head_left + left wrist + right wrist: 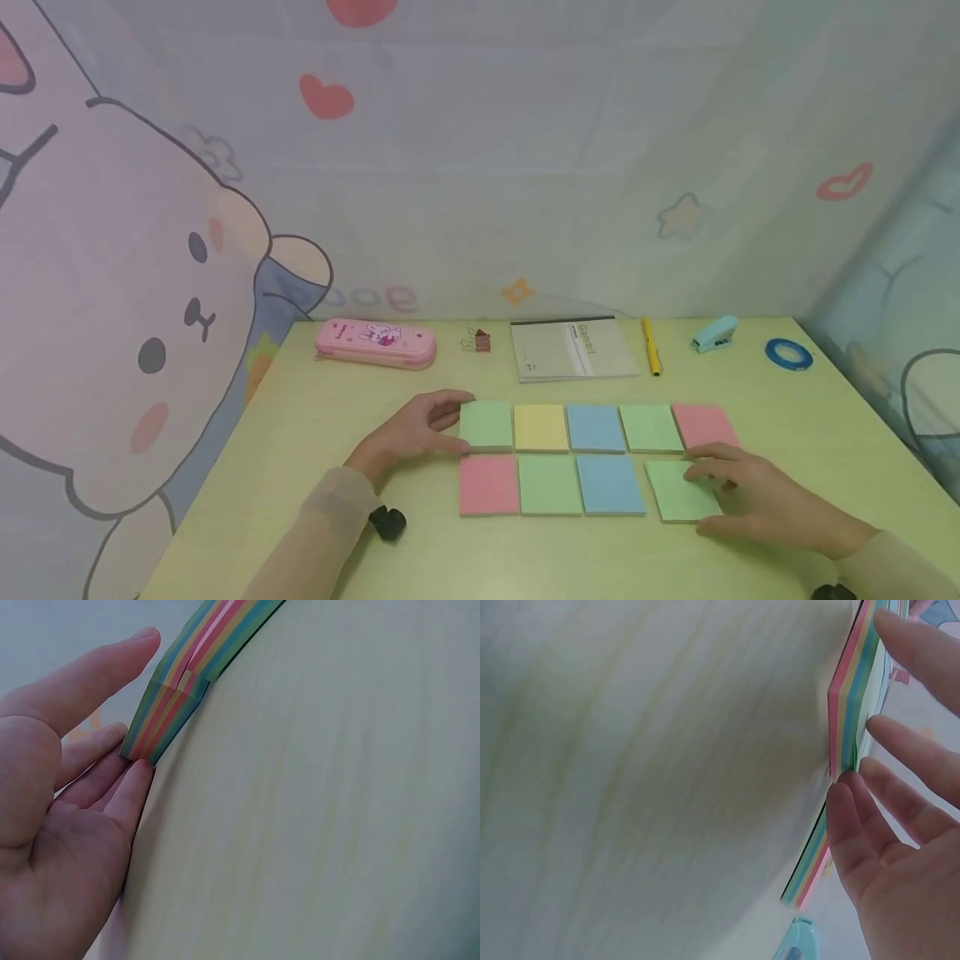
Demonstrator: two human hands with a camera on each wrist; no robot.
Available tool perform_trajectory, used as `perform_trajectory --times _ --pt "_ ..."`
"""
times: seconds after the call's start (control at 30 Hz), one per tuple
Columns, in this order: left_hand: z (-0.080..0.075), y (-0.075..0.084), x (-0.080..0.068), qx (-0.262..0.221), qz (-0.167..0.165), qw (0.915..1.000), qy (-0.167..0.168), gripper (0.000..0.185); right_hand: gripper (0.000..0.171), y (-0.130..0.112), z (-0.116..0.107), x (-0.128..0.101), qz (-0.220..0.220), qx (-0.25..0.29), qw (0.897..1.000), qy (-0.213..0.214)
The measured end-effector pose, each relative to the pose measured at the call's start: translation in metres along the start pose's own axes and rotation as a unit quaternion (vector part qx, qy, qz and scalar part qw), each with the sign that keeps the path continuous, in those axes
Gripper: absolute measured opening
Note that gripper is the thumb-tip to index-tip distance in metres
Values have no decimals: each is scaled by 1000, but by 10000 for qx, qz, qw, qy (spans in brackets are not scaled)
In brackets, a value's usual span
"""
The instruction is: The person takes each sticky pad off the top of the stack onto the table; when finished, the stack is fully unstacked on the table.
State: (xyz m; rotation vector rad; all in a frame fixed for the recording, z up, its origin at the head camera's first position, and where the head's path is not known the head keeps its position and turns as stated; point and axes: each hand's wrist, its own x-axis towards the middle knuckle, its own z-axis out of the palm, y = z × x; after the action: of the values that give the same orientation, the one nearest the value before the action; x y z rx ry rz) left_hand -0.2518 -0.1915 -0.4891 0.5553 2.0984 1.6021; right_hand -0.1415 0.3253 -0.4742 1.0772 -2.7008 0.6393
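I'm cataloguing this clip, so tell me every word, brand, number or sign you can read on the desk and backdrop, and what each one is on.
"Gambit": printed sideways on the notepad at the back of the table.
Pink pencil case: a small mark and a rabbit picture, too small to read.
Backdrop: blue rounded shapes behind the pencil case, not legible as a word.
Sticky note pads, pen, stapler, tape roll: no readable text.

Nine sticky-note pads lie in two rows on the worktop, five behind and four in front. My left hand touches the back row's leftmost pad; my right hand rests on the front row's rightmost pad. Behind them lie a pencil case, binder clip, notebook, pen, stapler and tape roll, left to right.
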Motion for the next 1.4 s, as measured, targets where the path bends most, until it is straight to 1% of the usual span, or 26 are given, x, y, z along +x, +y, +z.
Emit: perform_trajectory --times 0.13,0.3,0.53,0.8,1.4 --pt "-1 0 1 33 3 10000 35 82 42 -4 3 5 234 -299 9993 65" --pt "-2 -1 0 66 -5 10000 33 82 43 -8 5 11 418 -374 9984 54" --pt "-1 -1 0 16 33 10000 -2 81 44 -10 8 14 365 -337 9988 41" --pt "-1 -2 0 -48 48 10000 -47 81 46 -11 8 15 502 -276 9983 -97" --pt "0 -1 -1 -81 30 10000 -33 83 45 -13 6 12 373 -488 9981 40"
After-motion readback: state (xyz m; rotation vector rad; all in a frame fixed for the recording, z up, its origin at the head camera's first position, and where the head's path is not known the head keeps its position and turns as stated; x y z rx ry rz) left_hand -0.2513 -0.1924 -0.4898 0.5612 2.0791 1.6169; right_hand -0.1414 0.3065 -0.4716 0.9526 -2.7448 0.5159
